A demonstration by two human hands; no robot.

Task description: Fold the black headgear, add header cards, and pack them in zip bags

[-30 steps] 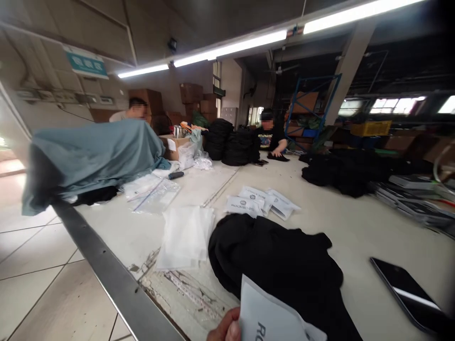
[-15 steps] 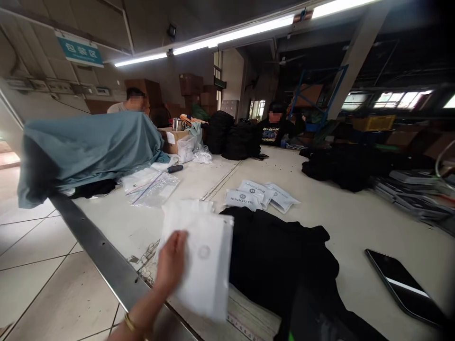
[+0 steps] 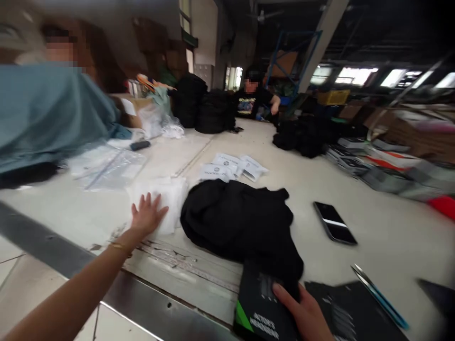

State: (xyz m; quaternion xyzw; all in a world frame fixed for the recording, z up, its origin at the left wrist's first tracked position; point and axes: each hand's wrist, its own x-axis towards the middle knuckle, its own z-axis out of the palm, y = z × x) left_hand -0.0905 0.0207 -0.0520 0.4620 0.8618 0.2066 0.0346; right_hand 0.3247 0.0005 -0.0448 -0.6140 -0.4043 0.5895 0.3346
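My left hand (image 3: 147, 215) lies with fingers spread on a stack of white plastic bags (image 3: 174, 201) at the table's near left. In my right hand (image 3: 307, 312) is a black printed box (image 3: 265, 303) with a green corner and white lettering, gripped along its right side with the thumb on top. Just beyond the box a heap of black cloth (image 3: 238, 220) lies bunched up. To the right of my right hand lie another black printed package (image 3: 346, 308) and blue-handled tweezers (image 3: 382, 300). The lower edge of the held box is cut off by the frame.
Several printed white packets (image 3: 227, 166) lie beyond the cloth. A phone (image 3: 334, 222) rests to the right, stacked grey packages (image 3: 346, 158) farther off. Clear plastic bags (image 3: 110, 166) and teal fabric (image 3: 53, 113) are at left. Two people are across the table.
My left hand has let go of the white bag it held up and now lies flat on the stack. My right hand has come into view with the black box. The view has swung right.
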